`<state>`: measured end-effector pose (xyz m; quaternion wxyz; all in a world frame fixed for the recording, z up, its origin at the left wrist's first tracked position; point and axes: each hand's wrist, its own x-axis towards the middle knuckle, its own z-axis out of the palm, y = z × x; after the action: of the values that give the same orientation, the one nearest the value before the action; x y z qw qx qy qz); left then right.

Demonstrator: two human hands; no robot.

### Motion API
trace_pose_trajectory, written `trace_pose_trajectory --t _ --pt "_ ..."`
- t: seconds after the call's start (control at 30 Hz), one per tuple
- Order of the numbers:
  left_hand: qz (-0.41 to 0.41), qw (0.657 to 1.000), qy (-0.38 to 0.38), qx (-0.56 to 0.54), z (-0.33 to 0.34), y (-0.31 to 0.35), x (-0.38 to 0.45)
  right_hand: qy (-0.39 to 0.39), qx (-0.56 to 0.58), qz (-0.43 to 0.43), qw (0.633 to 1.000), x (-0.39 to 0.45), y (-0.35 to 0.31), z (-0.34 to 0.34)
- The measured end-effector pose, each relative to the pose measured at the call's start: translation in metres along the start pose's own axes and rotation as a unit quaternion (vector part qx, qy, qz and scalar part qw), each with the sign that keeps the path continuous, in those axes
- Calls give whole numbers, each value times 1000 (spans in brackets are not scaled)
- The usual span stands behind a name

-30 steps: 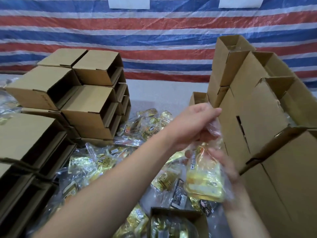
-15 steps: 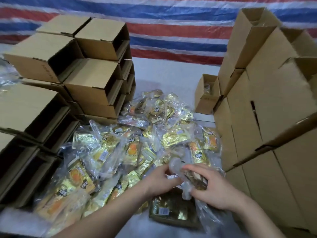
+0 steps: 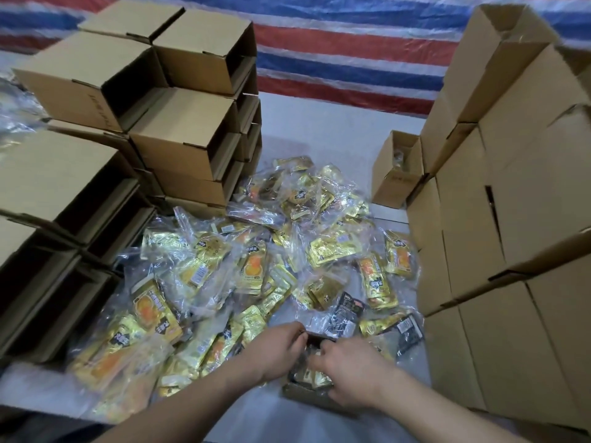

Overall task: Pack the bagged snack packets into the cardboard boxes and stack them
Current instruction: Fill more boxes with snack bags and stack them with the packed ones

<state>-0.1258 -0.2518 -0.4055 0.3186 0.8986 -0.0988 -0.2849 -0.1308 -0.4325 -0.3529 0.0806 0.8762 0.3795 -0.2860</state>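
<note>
Head view: both hands (left hand point(image 3: 277, 352), right hand point(image 3: 351, 375)) press bagged packets point(image 3: 311, 374) into box point(image 3: 307, 394).

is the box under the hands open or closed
Open: the box shows gold packets inside its uncovered top, with both hands reaching in.

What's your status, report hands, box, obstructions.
Both hands, left and right, pressing bagged packets into open box. Loose packets crowd around it. Nothing blocking.

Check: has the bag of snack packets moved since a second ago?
Yes. The bag of snack packets went down from in front of the right box stack into the open box, both hands on it.
</note>
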Motion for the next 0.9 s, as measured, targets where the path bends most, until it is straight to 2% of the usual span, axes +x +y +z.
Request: trace_pose_trajectory --t 0.17,0.2,0.3,0.37,0.4,0.47,0.53,0.6,0.73,0.8,0.9 --pt "1 1000 14 -9 -1 -6 2 -44 217 8 975 28 13 22" --pt "4 1000 14 -7 0 -7 3 -58 225 8 973 33 13 32" --pt "14 1000 24 -10 8 -8 3 -81 148 15 986 47 9 66" --pt "15 999 31 -13 12 -9 3 -73 171 34 982 51 7 78" --pt "12 999 34 -14 12 -10 4 -61 233 37 970 51 7 77" --pt "10 999 33 -15 11 -11 5 -53 397 37 916 42 10 69" --pt "20 999 28 -12 9 -10 7 -65 486 55 870 26 20 56" --pt "20 999 24 -17 9 -10 8 -62 488 89 866 8 34 45" --pt "9 999 34 -17 10 -11 9 -93 425 129 891 3 35 36" --pt "9 999 37 -15 11 -11 9 -142 379 104 908 19 20 43" --pt "7 999 49 -13 12 -12 9 -131 362 68 920 41 1 56"
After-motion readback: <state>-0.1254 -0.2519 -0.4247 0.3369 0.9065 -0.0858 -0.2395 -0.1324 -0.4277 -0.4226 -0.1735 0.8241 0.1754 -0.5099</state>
